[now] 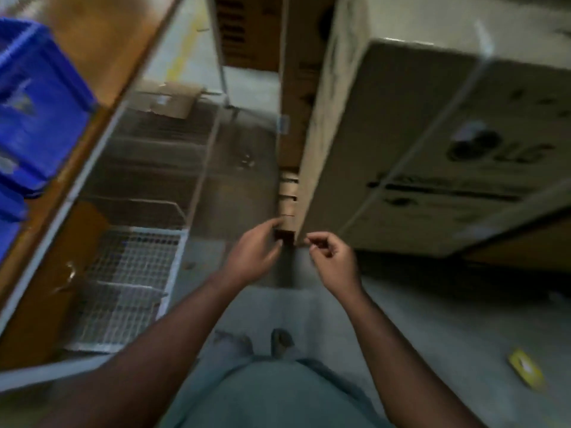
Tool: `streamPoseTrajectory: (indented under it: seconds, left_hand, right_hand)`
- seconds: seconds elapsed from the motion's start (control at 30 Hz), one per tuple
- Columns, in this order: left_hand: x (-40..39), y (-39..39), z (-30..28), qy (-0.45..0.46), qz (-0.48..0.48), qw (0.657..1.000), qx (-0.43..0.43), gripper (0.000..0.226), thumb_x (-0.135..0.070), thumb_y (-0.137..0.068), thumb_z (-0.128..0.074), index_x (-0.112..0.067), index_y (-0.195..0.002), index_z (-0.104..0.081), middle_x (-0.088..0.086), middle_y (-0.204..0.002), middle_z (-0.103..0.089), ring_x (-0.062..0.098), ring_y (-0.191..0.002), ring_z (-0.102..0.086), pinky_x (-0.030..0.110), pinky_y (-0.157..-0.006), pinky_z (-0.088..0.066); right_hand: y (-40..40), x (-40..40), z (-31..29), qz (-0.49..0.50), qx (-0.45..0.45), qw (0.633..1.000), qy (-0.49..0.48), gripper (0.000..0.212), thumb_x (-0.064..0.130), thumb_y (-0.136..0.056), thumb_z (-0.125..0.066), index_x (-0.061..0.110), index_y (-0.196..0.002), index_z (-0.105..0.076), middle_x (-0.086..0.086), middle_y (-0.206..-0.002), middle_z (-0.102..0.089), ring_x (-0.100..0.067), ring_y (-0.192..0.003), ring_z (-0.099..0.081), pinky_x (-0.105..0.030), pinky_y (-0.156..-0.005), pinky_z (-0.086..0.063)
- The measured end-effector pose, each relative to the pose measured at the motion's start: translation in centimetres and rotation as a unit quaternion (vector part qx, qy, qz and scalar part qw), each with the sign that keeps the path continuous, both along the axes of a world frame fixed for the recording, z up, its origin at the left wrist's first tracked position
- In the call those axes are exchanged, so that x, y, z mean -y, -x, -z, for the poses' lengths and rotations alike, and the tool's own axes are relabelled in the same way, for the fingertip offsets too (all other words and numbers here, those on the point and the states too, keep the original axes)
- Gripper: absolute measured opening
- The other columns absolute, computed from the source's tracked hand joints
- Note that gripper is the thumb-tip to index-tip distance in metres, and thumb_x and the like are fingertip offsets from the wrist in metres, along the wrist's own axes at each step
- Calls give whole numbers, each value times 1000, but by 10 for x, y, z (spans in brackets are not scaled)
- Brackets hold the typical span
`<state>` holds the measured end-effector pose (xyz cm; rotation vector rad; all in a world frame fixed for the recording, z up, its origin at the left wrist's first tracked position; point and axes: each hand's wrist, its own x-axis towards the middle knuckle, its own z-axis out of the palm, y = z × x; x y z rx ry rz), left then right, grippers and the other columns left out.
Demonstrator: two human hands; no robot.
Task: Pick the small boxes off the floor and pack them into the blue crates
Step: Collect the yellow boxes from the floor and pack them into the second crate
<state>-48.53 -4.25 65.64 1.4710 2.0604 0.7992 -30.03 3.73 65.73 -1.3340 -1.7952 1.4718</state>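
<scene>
Small boxes [288, 197] in a narrow column on the floor, tight against the left face of the big carton [432, 143]; long axis of the column running away from the body along that face. Left hand [251, 257] at the near end of the column, fingers spread and relaxed, tips touching or just short of the nearest box; blur forbids certainty. Right hand [332, 257] just beside the carton's near corner, fingers loosely curled, holding nothing. Left nearer. Blue crates [34, 112] well to the left of the carton, up on the shelf.

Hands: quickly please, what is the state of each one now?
Left hand: open, fingers reaching to the small boxes, holding nothing.
Right hand: fingers loosely curled, holding nothing.
</scene>
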Motion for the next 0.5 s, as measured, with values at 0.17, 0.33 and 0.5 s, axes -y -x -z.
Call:
streamPoseTrajectory:
  seconds: [0.17,0.33,0.5]
  left_hand:
    - [5,-84,19,46,127,990,28,53,-33,-97,-61,-22,-148,-48,-2,-145,-56,16,-134,-53,34,-109,-46]
    - [41,-158,42,76,214,972,56,50,-29,-101,-60,-18,-148,-49,2,-148,-54,18,-137,-50,33,-112,-42]
    - [53,-234,54,107,281,953,41,50,-30,-101,-58,-19,-149,-47,2,-151,-52,20,-138,-48,31,-113,-35]
  right_hand:
    - [-106,38,12,109,66,992,-3,17,19,-97,-67,35,-101,-68,8,-99,-75,-8,-95,-70,-30,-88,-57]
    - [-185,103,27,195,120,973,20,13,21,-98,-67,28,-107,-70,9,-101,-73,-8,-96,-69,-31,-90,-58]
    - [-274,145,35,291,145,945,20,13,18,-95,-69,29,-102,-70,5,-98,-74,-13,-94,-70,-33,-91,-57]
